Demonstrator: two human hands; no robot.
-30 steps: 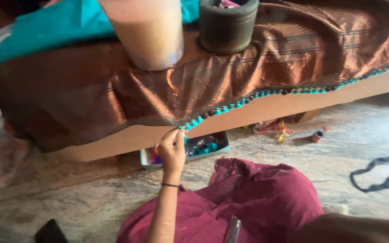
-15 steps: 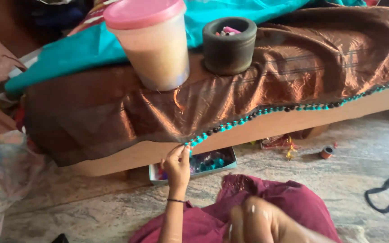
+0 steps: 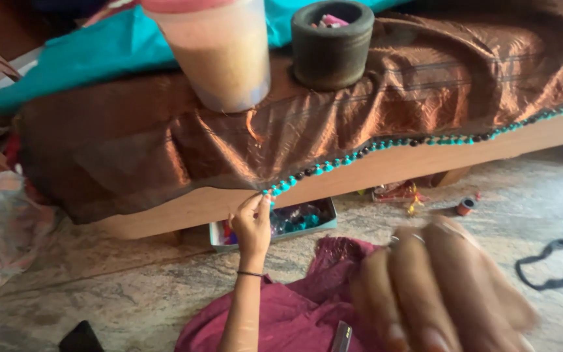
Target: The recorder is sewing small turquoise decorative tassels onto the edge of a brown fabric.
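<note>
the left grip (image 3: 253,225) is pinched shut on the hem of the brown silk cloth (image 3: 333,124), right where the row of teal and black beads (image 3: 360,152) stops. the bead row runs up and to the right along the hem, away from that hand. the right grip (image 3: 444,287) is close and blurry, fingers spread, and seems to hold nothing. a tray of beads (image 3: 294,218) sits just below.

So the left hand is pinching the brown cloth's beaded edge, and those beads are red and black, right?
Not quite. In the head view the left hand does pinch the beaded edge of the brown cloth, but the beads are turquoise and black, not red.
</note>
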